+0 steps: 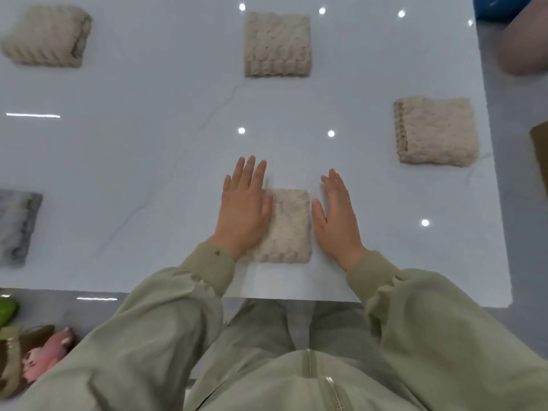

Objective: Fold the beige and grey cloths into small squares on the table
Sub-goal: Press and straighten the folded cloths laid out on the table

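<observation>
Grip state: left grip (243,209) flat, fingers straight, lying over left edge of small folded beige fleecy cloth (289,226). Right grip (336,221) flat on glossy white marble-look worktop (148,143), just beside cloth's right edge, holding nothing. Cloth sits near worktop's front edge.

Step, by judgement: smoothing finished square. Next move likely calls for reach far left to grey cloth (17,226). It is cut off by frame, fold state unclear.

Back-left beige square (47,35), back-centre beige square (277,44) and right beige square (434,132) lie well apart.
</observation>
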The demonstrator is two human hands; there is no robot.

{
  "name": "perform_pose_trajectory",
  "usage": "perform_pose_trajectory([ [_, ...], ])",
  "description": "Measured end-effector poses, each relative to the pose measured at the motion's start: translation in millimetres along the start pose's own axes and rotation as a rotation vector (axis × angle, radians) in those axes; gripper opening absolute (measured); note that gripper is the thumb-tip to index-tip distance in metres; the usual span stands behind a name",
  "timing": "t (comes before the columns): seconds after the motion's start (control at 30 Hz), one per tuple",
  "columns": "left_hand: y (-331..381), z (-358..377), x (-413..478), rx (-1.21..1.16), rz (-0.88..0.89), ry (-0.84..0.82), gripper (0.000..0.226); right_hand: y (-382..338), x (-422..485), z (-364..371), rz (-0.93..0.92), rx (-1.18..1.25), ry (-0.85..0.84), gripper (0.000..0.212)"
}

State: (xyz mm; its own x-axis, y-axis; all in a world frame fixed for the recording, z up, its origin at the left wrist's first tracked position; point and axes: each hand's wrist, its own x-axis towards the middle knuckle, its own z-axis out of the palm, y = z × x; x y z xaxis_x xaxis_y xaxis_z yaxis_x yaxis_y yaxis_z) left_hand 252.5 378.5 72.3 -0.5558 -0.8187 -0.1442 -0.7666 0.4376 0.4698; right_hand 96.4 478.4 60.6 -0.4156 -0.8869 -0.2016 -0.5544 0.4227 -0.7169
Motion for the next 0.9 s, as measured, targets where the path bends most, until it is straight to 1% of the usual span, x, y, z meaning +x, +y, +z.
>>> perform_pose_trajectory([
  [0.07, -15, -2, -15, -0.271, -0.107, 0.033, 0.052, -8, -15, 9, 0.132, 0.161, 0.018, 0.052],
  [0.13, -22, -3, -30, -0.551, -0.251, 0.039, 0.051, -15, -26, 14, 0.234, 0.288, 0.048, 0.052],
  [0.17, -24, -4, -37, -0.642, -0.31, 0.043, 0.051, -18, -30, 17, 0.261, 0.319, 0.065, 0.051],
  [0.23, -26, -2, -47, -0.733, -0.376, 0.052, 0.05, -23, -35, 23, 0.281, 0.359, 0.094, 0.049],
  [0.33, -25, 2, -54, -0.818, -0.376, 0.06, 0.048, -31, -36, 33, 0.283, 0.432, 0.146, 0.048],
  [0.43, -19, 9, -54, -0.847, -0.353, 0.056, 0.048, -38, -33, 40, 0.281, 0.491, 0.194, 0.047],
  [0.63, -16, 13, -50, -0.873, -0.328, 0.068, 0.049, -36, -29, 42, 0.265, 0.492, 0.247, 0.045],
  [0.77, -22, 12, -52, -0.892, -0.33, 0.074, 0.049, -34, -32, 41, 0.274, 0.503, 0.243, 0.044],
  [0.9, -17, 14, -58, -0.867, -0.29, 0.064, 0.05, -39, -36, 46, 0.252, 0.484, 0.217, 0.045],
])
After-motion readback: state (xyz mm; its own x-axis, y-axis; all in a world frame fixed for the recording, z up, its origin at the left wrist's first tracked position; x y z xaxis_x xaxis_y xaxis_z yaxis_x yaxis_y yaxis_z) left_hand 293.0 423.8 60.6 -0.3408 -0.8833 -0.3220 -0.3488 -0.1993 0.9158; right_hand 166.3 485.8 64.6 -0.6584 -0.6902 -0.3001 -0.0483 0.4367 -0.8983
